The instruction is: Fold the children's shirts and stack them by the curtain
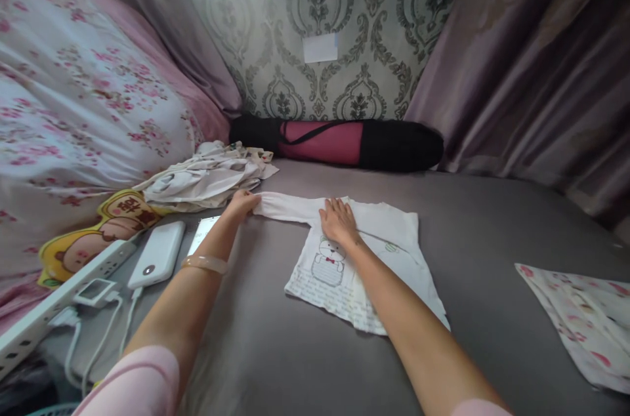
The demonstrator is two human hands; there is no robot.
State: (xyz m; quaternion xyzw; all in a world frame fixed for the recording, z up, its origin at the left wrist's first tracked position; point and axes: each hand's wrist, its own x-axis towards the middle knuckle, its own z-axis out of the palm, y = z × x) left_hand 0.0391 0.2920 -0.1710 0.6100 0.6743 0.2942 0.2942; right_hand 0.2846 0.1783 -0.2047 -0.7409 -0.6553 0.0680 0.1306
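Note:
A small white baby shirt (388,216) with a printed bear and rows of lettering lies spread on the grey sheet (266,337). Its left-side sleeve is stretched out flat, and my left hand (243,204) grips the cuff between closed fingers. On the shirt's upper part, near the shoulder, my right hand (338,220) rests palm down with its fingers extended. The opposite sleeve seems folded across the front, partly hidden by my right forearm.
Crumpled pale clothes (207,176) lie at the back left. Nearer are a yellow cushion (98,239), a power bank (157,253), a power strip (59,298) and cables. A black-and-red long bag (325,142) lies along the wall. Folded printed cloth (581,317) sits at right.

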